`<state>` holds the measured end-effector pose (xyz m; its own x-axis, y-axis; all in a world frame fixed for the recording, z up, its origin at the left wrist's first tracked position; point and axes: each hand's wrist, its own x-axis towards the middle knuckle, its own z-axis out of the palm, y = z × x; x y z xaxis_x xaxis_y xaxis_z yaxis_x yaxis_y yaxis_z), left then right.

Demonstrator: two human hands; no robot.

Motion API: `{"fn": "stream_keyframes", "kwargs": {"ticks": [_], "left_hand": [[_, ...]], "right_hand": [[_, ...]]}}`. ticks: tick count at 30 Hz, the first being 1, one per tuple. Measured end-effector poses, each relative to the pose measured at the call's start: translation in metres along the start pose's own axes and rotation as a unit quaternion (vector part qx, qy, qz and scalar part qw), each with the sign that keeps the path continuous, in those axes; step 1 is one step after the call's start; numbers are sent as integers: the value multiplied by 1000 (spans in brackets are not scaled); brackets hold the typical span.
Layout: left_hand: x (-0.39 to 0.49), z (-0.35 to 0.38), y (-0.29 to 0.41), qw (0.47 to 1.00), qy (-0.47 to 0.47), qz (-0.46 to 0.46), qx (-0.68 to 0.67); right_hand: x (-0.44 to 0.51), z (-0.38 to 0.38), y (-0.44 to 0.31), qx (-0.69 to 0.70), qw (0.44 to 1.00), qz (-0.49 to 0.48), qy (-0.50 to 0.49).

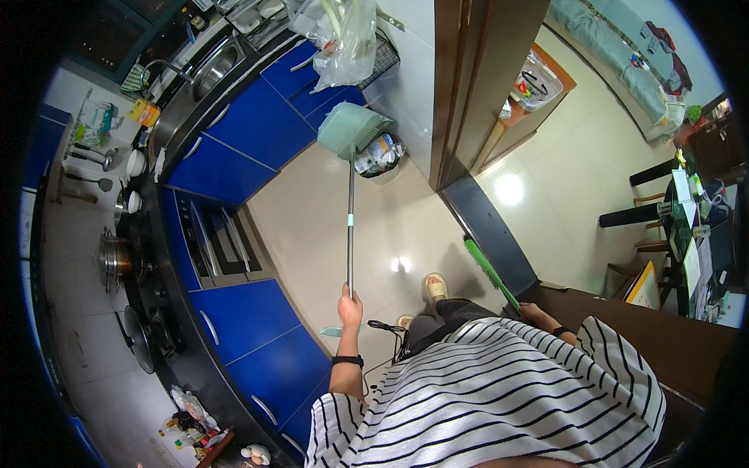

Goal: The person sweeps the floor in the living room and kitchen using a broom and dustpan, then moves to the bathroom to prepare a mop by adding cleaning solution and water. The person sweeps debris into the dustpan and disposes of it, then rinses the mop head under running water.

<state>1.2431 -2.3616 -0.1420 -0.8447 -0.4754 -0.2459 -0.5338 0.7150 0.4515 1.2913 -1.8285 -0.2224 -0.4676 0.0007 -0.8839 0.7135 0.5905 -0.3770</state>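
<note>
My left hand (350, 307) grips the metal pole (350, 245) of a long-handled dustpan. Its pale green pan (350, 127) is raised at the far end, above and partly in front of a waste bin (379, 157) filled with crumpled packaging. Whether the pan touches the bin, I cannot tell. Down at my right side, my right hand (533, 315) holds a green hand brush (485, 263) with dark bristles. The brush head points toward the dark door threshold (497, 228).
Blue cabinets (251, 111) and a built-in oven (219, 240) line the left side. Plastic bags (345, 47) hang above the bin. A brown door frame (453, 117) stands to the right. Black cables (389, 330) hang by my leg, and a pale green object (331, 331) lies on the floor.
</note>
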Motion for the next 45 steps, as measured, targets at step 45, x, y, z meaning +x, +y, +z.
{"fn": "stream_keyframes", "kwargs": {"ticks": [45], "left_hand": [[115,-134,-209,876,-262,-260,-312]], "right_hand": [[46,42,-337,205,979,20,5]]}}
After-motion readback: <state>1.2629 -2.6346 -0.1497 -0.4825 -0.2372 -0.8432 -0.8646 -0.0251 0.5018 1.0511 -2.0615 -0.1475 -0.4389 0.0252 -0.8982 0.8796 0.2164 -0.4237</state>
